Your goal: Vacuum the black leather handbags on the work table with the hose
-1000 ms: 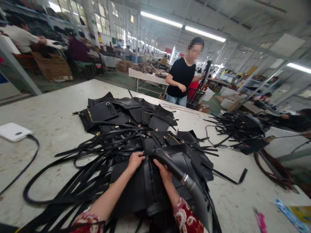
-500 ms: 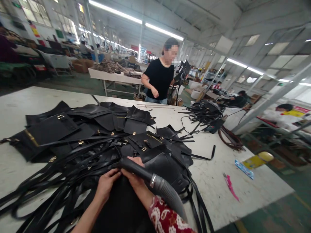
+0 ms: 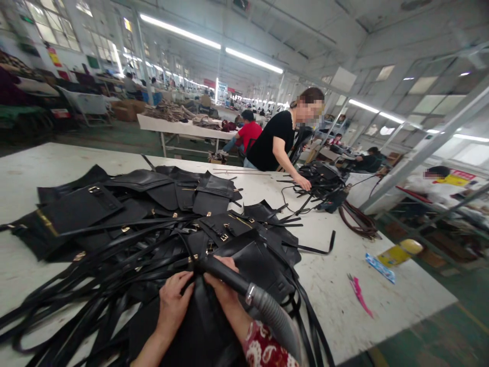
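A black leather bag (image 3: 198, 326) lies in front of me, at the near side of a heap of similar bags. My left hand (image 3: 173, 298) is closed on its upper edge, thumb and fingers pinched together. Around the black nozzle (image 3: 225, 273) of a grey ribbed hose (image 3: 271, 311) my right hand (image 3: 225, 288) is wrapped, partly hidden by it. The nozzle's tip is at the bag's edge, close to my left fingertips. Long black straps (image 3: 103, 285) spread out to the left of the bag.
Black bags (image 3: 153, 181) with gold buckles cover the middle of the white table (image 3: 382, 255). Pink snips (image 3: 359, 294), a blue packet (image 3: 380, 268) and a yellow can (image 3: 400, 253) lie right. Across the table, a co-worker (image 3: 277, 137) touches a strap pile (image 3: 324, 178).
Both my hands and the nozzle have shifted slightly right and down in view. The co-worker has leaned right, one hand now down at the strap pile. A person in red has come into view behind.
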`<move>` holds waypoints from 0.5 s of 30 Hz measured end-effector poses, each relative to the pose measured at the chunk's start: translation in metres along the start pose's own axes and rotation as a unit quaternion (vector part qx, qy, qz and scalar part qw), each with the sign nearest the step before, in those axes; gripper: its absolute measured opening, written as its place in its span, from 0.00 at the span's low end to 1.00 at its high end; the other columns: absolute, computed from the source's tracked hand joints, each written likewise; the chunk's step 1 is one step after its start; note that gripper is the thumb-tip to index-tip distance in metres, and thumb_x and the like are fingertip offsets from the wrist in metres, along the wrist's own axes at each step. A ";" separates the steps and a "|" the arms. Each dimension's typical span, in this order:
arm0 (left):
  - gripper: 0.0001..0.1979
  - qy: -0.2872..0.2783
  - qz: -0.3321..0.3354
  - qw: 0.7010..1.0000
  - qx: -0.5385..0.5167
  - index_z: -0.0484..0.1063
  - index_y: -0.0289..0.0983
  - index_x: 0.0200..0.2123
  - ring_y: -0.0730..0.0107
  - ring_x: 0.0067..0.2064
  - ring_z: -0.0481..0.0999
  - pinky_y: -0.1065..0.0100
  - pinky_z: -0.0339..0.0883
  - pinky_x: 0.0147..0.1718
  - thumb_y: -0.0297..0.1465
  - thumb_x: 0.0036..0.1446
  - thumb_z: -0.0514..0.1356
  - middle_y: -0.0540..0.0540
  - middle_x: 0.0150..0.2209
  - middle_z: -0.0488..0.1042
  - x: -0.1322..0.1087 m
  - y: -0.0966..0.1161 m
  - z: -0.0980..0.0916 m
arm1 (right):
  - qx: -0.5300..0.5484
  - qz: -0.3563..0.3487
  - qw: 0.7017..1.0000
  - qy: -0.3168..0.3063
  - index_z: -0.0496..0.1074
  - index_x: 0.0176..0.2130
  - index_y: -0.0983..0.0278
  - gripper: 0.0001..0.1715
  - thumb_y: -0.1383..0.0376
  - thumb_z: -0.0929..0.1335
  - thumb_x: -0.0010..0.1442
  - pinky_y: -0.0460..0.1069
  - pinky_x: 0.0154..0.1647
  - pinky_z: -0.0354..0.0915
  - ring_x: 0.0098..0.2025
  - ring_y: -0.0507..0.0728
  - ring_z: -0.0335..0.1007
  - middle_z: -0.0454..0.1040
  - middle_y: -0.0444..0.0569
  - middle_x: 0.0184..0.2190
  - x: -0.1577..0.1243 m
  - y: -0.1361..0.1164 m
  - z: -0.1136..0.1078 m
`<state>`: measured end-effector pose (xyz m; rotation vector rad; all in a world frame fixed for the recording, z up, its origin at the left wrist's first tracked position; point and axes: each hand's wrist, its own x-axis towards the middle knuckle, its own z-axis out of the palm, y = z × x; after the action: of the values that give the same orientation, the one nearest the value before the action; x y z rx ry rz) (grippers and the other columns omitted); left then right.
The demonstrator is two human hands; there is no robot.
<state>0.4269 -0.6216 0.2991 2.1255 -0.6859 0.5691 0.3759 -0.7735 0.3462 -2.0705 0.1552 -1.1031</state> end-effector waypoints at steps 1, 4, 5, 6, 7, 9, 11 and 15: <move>0.13 -0.007 0.037 0.999 0.035 0.72 0.41 0.42 0.61 0.45 0.69 0.58 0.63 0.43 0.35 0.54 0.54 0.43 0.41 0.72 -0.005 0.004 -0.001 | 0.014 0.009 1.000 -0.001 0.72 0.40 0.60 0.19 0.65 0.69 0.44 0.48 0.40 0.66 0.36 0.56 0.71 0.74 0.44 0.34 -0.001 0.001 -0.006; 0.17 -0.041 0.110 0.985 0.125 0.69 0.44 0.47 0.60 0.48 0.67 0.57 0.61 0.43 0.28 0.55 0.52 0.42 0.44 0.70 -0.019 0.019 -0.002 | 0.055 0.031 0.998 -0.015 0.70 0.44 0.63 0.20 0.62 0.68 0.49 0.49 0.48 0.63 0.43 0.57 0.68 0.72 0.48 0.40 -0.008 0.004 -0.030; 0.18 -0.052 0.119 0.981 0.145 0.68 0.44 0.48 0.60 0.47 0.66 0.58 0.61 0.43 0.26 0.55 0.51 0.42 0.44 0.69 -0.023 0.024 -0.001 | 0.063 0.035 0.997 -0.024 0.70 0.43 0.64 0.19 0.62 0.68 0.50 0.50 0.49 0.63 0.44 0.57 0.68 0.72 0.49 0.40 -0.011 0.005 -0.038; 0.18 -0.058 0.120 0.978 0.161 0.68 0.44 0.48 0.60 0.47 0.67 0.58 0.61 0.42 0.25 0.54 0.51 0.41 0.44 0.69 -0.025 0.029 -0.001 | 0.069 0.037 0.996 -0.035 0.70 0.43 0.64 0.19 0.62 0.68 0.50 0.50 0.49 0.63 0.44 0.58 0.68 0.71 0.49 0.39 -0.014 0.004 -0.044; 0.18 -0.059 0.116 0.976 0.173 0.68 0.43 0.48 0.60 0.46 0.67 0.59 0.61 0.41 0.25 0.54 0.52 0.41 0.43 0.69 -0.026 0.034 0.000 | 0.074 0.036 0.996 -0.046 0.70 0.43 0.63 0.18 0.62 0.68 0.50 0.50 0.48 0.63 0.43 0.58 0.68 0.71 0.49 0.39 -0.017 0.003 -0.049; 0.17 -0.059 0.102 0.976 0.183 0.69 0.42 0.46 0.61 0.44 0.67 0.60 0.62 0.39 0.25 0.54 0.52 0.40 0.42 0.69 -0.027 0.040 0.000 | 0.078 0.027 0.994 -0.064 0.70 0.43 0.61 0.19 0.62 0.68 0.48 0.50 0.46 0.64 0.41 0.57 0.69 0.71 0.47 0.38 -0.023 -0.003 -0.054; 0.14 -0.052 0.096 0.979 0.173 0.72 0.41 0.42 0.61 0.43 0.68 0.61 0.62 0.38 0.26 0.54 0.52 0.41 0.41 0.70 -0.028 0.041 0.000 | 0.076 0.008 0.995 -0.060 0.70 0.42 0.58 0.20 0.62 0.69 0.46 0.50 0.42 0.66 0.38 0.57 0.69 0.72 0.45 0.36 -0.029 -0.011 -0.052; 0.12 -0.007 0.116 0.988 0.104 0.73 0.40 0.38 0.61 0.42 0.70 0.62 0.64 0.36 0.31 0.54 0.52 0.42 0.40 0.72 -0.039 0.019 0.009 | 0.042 -0.040 0.998 0.022 0.70 0.32 0.53 0.13 0.62 0.68 0.41 0.49 0.30 0.68 0.28 0.55 0.68 0.71 0.38 0.25 -0.033 -0.019 -0.038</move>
<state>0.3867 -0.6281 0.2812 2.2579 -0.9244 0.7808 0.3221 -0.7680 0.3501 -1.9935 0.0475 -1.1842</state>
